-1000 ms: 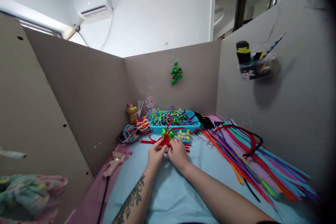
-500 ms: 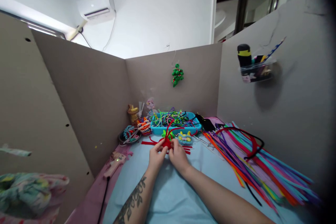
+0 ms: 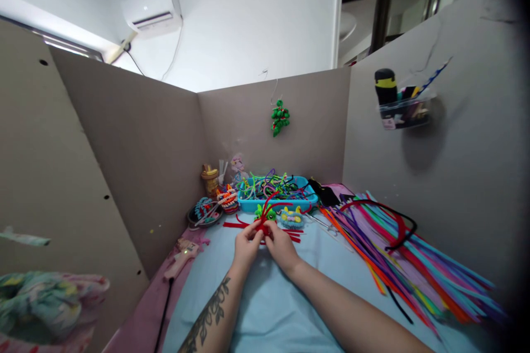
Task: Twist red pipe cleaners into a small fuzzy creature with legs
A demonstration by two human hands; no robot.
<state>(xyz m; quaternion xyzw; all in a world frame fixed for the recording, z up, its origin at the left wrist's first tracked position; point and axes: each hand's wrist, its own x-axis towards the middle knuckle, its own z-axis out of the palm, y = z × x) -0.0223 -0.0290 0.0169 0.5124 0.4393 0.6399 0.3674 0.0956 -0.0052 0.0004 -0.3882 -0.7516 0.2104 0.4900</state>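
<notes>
Between my two hands is a bundle of red pipe cleaners (image 3: 264,225), with several loose stems sticking up and fanning out to the right. My left hand (image 3: 248,240) pinches it from the left, and my right hand (image 3: 280,242) from the right. Fingers cover most of the bundle's middle. More red pipe cleaner pieces (image 3: 295,235) lie on the blue cloth just beyond my right hand, with another red strip (image 3: 234,225) to the left. Right behind the bundle sit a green fuzzy figure (image 3: 269,213) and a blue-and-yellow fuzzy piece (image 3: 292,218).
A blue tray (image 3: 248,207) heaped with pipe cleaners stands at the back. Long coloured pipe cleaners (image 3: 397,253) spread over the right side. On the left are a dark bowl (image 3: 194,220), an orange-and-white woven piece (image 3: 227,198) and a pink corded tool (image 3: 182,260). Grey panels enclose the table.
My right fingers have moved slightly left and closer to my left ones on the red bundle. The red stems have shifted a little; everything else stays put.
</notes>
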